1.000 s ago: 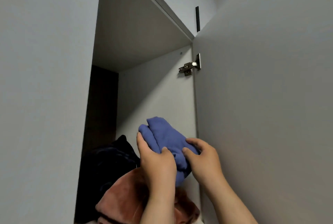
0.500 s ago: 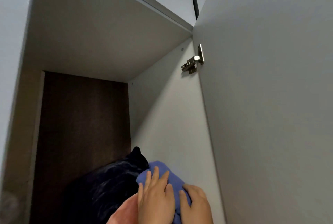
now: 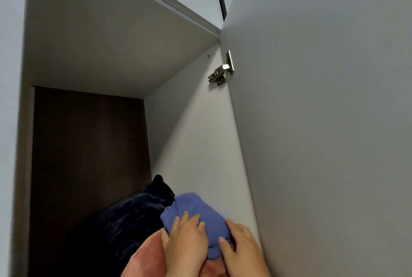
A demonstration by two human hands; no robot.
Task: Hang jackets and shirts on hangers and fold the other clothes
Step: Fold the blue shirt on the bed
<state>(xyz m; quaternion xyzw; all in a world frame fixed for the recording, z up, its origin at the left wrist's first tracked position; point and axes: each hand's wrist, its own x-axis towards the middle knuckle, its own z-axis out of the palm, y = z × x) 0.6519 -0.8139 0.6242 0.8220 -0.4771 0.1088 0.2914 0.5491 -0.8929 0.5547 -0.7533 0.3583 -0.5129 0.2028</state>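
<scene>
The left hand (image 3: 186, 243) lies flat on the folded blue garment (image 3: 196, 216), fingers straight and spread, fingertips pressing into the cloth; nothing is pinched or enclosed. The right hand (image 3: 242, 250) holds the same garment at its 4 o'clock edge, thumb laid over the fabric and the remaining fingers curled along the bundle's right side against the cabinet's side panel (image 3: 200, 142). The blue garment sits at the 6 o'clock position of the view, inside an open cabinet compartment, on top of a pink garment (image 3: 145, 261) and touching a dark navy, slightly shiny bundle (image 3: 124, 218) at its 9 o'clock side. The pink garment shows below both hands, from 7 o'clock to 6 o'clock. The navy bundle rises to a peak toward 12 o'clock from the blue garment and lies in front of the dark brown back panel (image 3: 89, 154). The compartment's pale ceiling panel (image 3: 111, 42) spans 11 to 12 o'clock. A metal hinge (image 3: 220, 72) is fixed at the 1 o'clock position where the side panel meets the open grey door (image 3: 323, 120), which fills the 2 to 5 o'clock region. A grey panel (image 3: 11, 98) bounds the opening at 9 o'clock.
</scene>
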